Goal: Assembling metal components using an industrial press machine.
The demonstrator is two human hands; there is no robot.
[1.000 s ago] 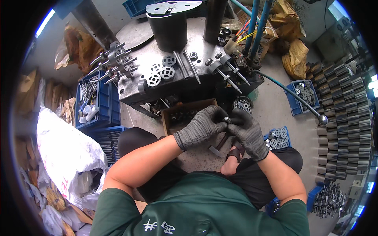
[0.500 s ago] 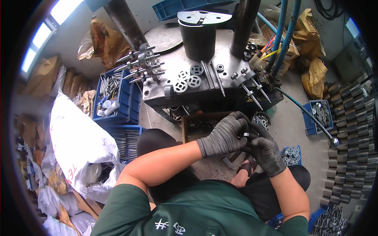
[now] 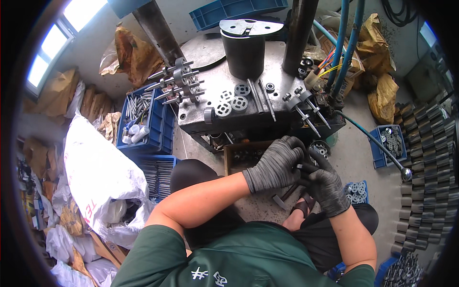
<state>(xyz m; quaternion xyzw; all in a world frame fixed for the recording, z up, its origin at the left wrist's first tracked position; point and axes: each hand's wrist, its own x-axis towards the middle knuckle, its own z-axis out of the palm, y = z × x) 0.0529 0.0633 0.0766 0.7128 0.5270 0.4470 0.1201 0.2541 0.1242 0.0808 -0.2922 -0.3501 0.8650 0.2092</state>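
My left hand point(image 3: 277, 165), in a dark grey knitted glove, is closed with its fingertips pinched on a small shiny metal ring point(image 3: 300, 166). My right hand point(image 3: 327, 184), gloved alike, meets it from the right, its bent fingers against the same ring. Most of the ring is covered by the fingers. Below the hands stands a wooden box point(image 3: 226, 162) of dark small parts. Ahead is a steel press table point(image 3: 198, 115), carrying slotted metal discs point(image 3: 239, 103), a ball bearing point(image 3: 270, 87) and rods point(image 3: 267, 100).
Shafts with rotors point(image 3: 184, 81) lie at the table's left, more point(image 3: 306, 110) at its right. Blue crates point(image 3: 165, 131) stand left, beside a white sack point(image 3: 95, 167). A hammer point(image 3: 282, 200) lies by my foot. A ball-ended lever point(image 3: 406, 174) juts out right, near stacked metal cylinders point(image 3: 425, 182).
The view has shifted slightly, so the scene sits a little lower and to the right. Both hands stay together at the ring, which has turned and shows less of its face.
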